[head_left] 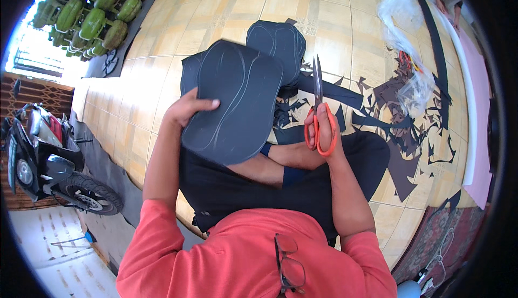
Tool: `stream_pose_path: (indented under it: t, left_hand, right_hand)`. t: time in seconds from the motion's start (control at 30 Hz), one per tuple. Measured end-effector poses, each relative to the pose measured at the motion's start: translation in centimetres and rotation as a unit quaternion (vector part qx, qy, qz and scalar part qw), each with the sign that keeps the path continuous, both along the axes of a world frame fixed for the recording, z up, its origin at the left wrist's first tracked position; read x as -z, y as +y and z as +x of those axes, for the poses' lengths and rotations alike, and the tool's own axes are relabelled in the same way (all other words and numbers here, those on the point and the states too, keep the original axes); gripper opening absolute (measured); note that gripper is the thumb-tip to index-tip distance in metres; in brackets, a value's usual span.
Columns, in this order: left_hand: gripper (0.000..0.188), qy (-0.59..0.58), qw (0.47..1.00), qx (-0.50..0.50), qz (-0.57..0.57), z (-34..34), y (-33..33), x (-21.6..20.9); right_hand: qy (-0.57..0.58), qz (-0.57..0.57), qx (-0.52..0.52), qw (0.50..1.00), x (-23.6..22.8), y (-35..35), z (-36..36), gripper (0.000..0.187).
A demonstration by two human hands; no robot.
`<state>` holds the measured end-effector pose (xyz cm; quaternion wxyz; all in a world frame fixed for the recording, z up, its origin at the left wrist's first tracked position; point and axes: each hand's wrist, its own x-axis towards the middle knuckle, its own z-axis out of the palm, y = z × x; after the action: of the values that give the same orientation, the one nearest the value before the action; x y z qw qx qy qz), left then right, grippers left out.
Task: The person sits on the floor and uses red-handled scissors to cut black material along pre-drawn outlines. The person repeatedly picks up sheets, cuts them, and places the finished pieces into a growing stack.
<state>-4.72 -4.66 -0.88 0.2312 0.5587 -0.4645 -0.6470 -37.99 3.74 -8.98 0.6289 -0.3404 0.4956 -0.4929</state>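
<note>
Holding piece: left hand (pixel 186 109) grips the edge of a dark, sole-shaped foam cutout (pixel 234 101), raised over the lap with pale traced lines on its face.
Cutting tool: right hand (pixel 324 122) is closed through the orange handles of scissors (pixel 318 109), blades pointing up, just beside the cutout and not touching it.
Done so far: a stack of cut soles (pixel 280 44) lies on the tiled floor (pixel 226 12) ahead; dark offcuts (pixel 399 120) lie scattered to the right.
Left to do: the held piece looks fully cut out; any trimming left cannot be judged.
</note>
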Motion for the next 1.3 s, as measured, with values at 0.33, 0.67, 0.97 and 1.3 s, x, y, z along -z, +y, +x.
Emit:
stream_pose_path:
  t: [0.33, 0.67, 0.97, 1.3]
  left_hand:
    - [0.044, -0.123, 0.992, -0.008, -0.022, -2.3, -13.2, 13.1]
    - [0.036, -0.363, 0.905, -0.110, -0.191, -6.1, -11.3, 16.3]
    - [0.028, -0.321, 0.936, -0.047, -0.138, -5.8, -10.7, 14.7]
    - [0.067, -0.610, 0.779, 0.101, -0.103, 5.0, -10.8, 12.6]
  right_hand:
    - [0.060, 0.034, 0.002, 0.998, 1.5, -0.8, 0.0, 0.064]
    - [0.106, 0.054, -0.020, 0.993, 2.1, -1.9, 0.8, 0.063]
    - [0.130, 0.065, -0.013, 0.989, 2.3, -2.1, 0.8, 0.063]
    - [0.280, 0.031, -0.033, 0.959, 3.0, -1.7, 1.7, 0.053]
